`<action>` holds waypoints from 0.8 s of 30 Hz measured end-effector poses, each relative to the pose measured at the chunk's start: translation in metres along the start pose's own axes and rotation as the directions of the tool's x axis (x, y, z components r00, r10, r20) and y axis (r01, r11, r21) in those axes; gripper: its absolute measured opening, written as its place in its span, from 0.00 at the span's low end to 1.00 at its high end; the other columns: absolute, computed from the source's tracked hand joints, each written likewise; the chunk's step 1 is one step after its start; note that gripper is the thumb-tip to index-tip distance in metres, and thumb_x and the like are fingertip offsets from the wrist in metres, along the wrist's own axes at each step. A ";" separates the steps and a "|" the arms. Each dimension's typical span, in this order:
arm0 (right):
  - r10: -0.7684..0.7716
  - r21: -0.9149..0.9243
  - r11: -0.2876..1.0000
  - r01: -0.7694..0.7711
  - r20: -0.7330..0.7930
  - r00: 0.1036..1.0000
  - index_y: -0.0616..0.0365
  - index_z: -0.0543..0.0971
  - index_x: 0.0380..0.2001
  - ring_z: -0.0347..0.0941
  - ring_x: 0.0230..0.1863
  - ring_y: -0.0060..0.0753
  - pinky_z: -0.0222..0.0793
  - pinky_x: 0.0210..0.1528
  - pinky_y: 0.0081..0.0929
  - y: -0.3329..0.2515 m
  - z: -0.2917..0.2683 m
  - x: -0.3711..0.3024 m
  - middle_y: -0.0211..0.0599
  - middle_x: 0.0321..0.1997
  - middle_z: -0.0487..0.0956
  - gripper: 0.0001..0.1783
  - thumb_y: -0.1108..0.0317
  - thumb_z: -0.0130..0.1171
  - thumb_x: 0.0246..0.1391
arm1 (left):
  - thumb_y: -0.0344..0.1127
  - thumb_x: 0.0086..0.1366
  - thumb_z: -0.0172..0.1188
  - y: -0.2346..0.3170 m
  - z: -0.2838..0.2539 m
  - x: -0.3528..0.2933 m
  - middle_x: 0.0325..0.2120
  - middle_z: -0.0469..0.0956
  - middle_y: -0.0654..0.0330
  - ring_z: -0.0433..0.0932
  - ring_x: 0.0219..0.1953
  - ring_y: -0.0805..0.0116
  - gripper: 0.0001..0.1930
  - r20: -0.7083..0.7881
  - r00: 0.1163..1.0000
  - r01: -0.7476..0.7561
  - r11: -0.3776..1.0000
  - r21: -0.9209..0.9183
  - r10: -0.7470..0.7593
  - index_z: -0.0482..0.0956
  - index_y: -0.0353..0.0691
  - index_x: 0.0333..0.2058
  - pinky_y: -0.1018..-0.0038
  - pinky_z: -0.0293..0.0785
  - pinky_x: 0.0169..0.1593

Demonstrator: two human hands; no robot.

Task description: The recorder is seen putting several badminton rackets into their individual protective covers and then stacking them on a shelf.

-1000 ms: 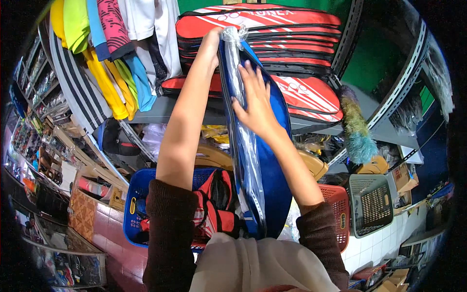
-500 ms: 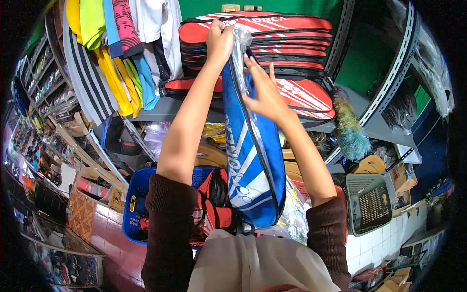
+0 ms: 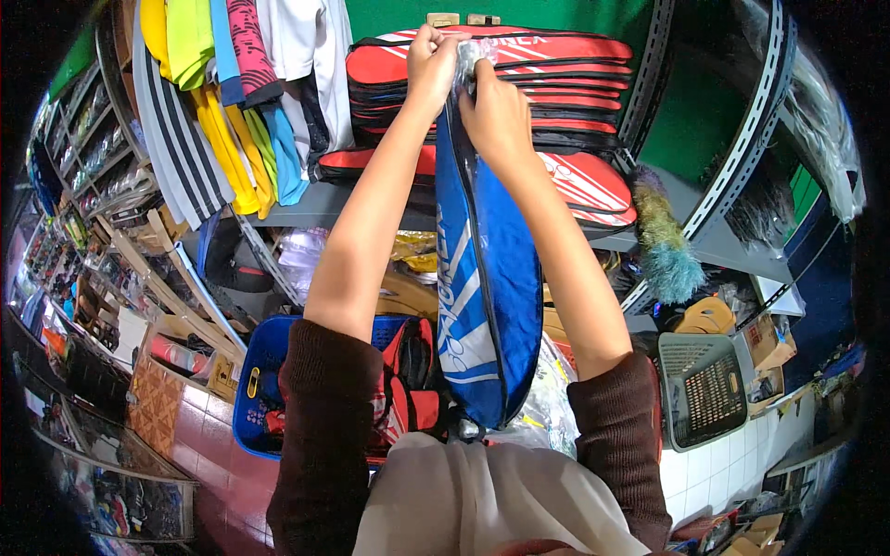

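Observation:
A long blue and white racket bag hangs upright in front of me, its black zipper running down the side facing me. Clear crumpled plastic gathers at its top end. My left hand is closed around the top end at its left. Beside it, my right hand pinches the plastic and the bag's upper edge with bent fingers. Behind both hands lies a stack of red, white and black racket bags on a grey shelf, with one more red bag at the front.
Shirts and shorts hang at the left. A fluffy duster dangles from the shelf's right end. Below stand a blue basket with red bags and a grey basket. Clear plastic lies under the blue bag.
My right hand has moved up to the bag's top, its spread fingers now closed on the plastic. The bag has turned slightly, showing more of its plain blue side.

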State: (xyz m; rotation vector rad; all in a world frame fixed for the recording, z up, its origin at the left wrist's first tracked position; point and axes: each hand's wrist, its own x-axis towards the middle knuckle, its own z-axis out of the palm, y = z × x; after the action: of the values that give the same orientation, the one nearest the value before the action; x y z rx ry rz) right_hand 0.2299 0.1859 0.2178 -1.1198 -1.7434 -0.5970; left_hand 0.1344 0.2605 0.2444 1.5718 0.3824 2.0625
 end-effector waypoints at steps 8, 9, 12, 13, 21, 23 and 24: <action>0.088 0.313 0.944 -0.103 0.062 0.994 0.62 0.68 0.41 0.64 0.50 0.55 0.61 0.44 0.50 0.009 0.015 -0.005 0.52 0.48 0.70 0.19 0.71 0.57 0.43 | 0.20 0.57 0.45 0.000 0.004 -0.008 0.38 0.78 0.48 0.75 0.35 0.69 0.06 0.172 0.975 -0.191 0.933 0.305 0.143 0.58 0.37 0.26 0.75 0.69 0.42; 0.010 0.164 0.986 -0.003 -0.042 0.999 0.61 0.68 0.43 0.62 0.52 0.52 0.59 0.45 0.49 0.008 0.018 -0.008 0.50 0.49 0.70 0.21 0.70 0.56 0.44 | 0.20 0.56 0.46 -0.001 0.007 -0.012 0.37 0.79 0.49 0.75 0.35 0.70 0.06 0.219 0.953 -0.263 0.932 0.249 0.210 0.58 0.36 0.26 0.75 0.69 0.40; -0.095 -0.032 0.995 0.092 -0.115 0.989 0.60 0.70 0.48 0.58 0.57 0.45 0.55 0.49 0.44 0.010 0.023 -0.014 0.47 0.50 0.70 0.23 0.67 0.53 0.45 | 0.24 0.53 0.48 0.002 0.011 -0.014 0.29 0.78 0.47 0.76 0.28 0.51 0.04 0.138 0.966 -0.251 0.913 0.322 0.217 0.62 0.32 0.27 0.66 0.69 0.33; -0.108 -0.091 0.991 0.102 -0.069 0.992 0.60 0.71 0.47 0.58 0.58 0.45 0.54 0.49 0.44 0.011 0.024 -0.014 0.47 0.50 0.69 0.22 0.67 0.53 0.46 | 0.24 0.53 0.48 0.003 0.011 -0.015 0.29 0.78 0.47 0.76 0.28 0.51 0.04 0.142 0.963 -0.266 0.907 0.327 0.231 0.62 0.32 0.27 0.66 0.69 0.33; -0.079 0.291 0.949 0.118 -0.141 0.987 0.63 0.67 0.44 0.69 0.49 0.52 0.64 0.45 0.46 0.010 0.017 -0.010 0.51 0.43 0.75 0.20 0.74 0.55 0.44 | 0.20 0.59 0.46 0.016 0.006 -0.021 0.40 0.77 0.48 0.73 0.36 0.72 0.08 0.169 0.966 -0.227 0.952 0.204 0.195 0.57 0.37 0.27 0.76 0.68 0.41; 0.223 0.704 0.708 -0.054 -0.149 0.963 0.63 0.60 0.41 0.72 0.42 0.63 0.69 0.41 0.44 0.005 0.017 -0.011 0.59 0.40 0.75 0.25 0.79 0.60 0.40 | 0.20 0.59 0.46 0.018 0.006 -0.021 0.41 0.77 0.47 0.73 0.37 0.72 0.08 0.156 0.969 -0.220 0.959 0.181 0.193 0.57 0.37 0.27 0.76 0.67 0.43; 0.265 0.788 0.612 -0.068 -0.124 0.956 0.63 0.60 0.47 0.72 0.43 0.62 0.69 0.42 0.45 0.003 0.017 -0.012 0.60 0.41 0.74 0.29 0.79 0.59 0.41 | 0.20 0.59 0.46 0.019 0.006 -0.021 0.41 0.76 0.47 0.73 0.37 0.71 0.08 0.144 0.972 -0.203 0.971 0.130 0.184 0.57 0.38 0.28 0.76 0.67 0.44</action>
State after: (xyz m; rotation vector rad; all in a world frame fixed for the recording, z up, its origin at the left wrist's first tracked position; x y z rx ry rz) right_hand 0.2263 0.1951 0.1995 -0.5356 -1.4183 0.1787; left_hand 0.1395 0.2327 0.2386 1.8871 0.3476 2.0993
